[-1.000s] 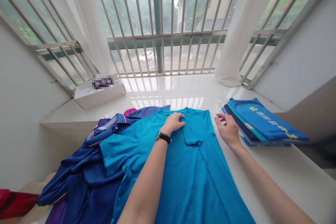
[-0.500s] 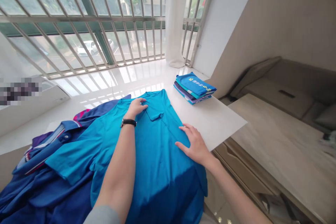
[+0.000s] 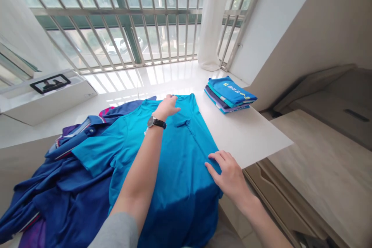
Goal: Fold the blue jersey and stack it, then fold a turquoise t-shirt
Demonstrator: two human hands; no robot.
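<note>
Left hand (image 3: 166, 107) curls at the collar of a teal polo shirt (image 3: 177, 170), grip unclear; right hand (image 3: 229, 176) lies spread open on its side edge.

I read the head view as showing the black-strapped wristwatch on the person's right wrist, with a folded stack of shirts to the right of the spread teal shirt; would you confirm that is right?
Not quite: the head view shows the wristwatch on the wrist of the left hand, not the right. The folded stack of shirts does lie to the right of the spread teal shirt.
</note>
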